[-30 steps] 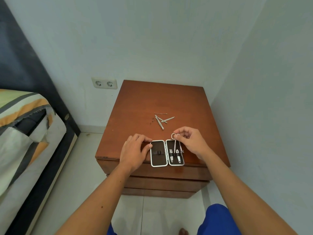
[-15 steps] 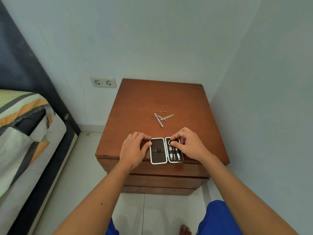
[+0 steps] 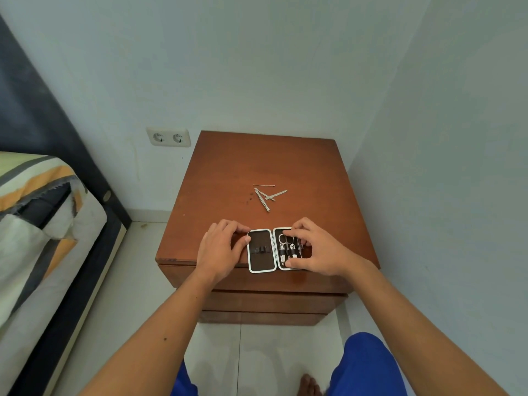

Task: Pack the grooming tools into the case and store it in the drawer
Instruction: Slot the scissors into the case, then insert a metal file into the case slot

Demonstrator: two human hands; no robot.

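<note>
The small white-rimmed, dark-lined grooming case (image 3: 262, 250) is lying open flat at the near edge of the brown wooden surface (image 3: 228, 178), with the left hand (image 3: 221, 250) curled loosely against its left rim, bracing it and gripping nothing, and the right hand (image 3: 317, 251) spreading thumb and fingertips over the scissors and clippers already in the right half, pressing rather than clasping. The loose thin silver metal tools (image 3: 267, 197) are lying just beyond both hands, fanning across the surface, their longest piece pointing slantwise away. They are sitting slightly nearer the right hand, which I judge is best placed for reaching forward.
</note>
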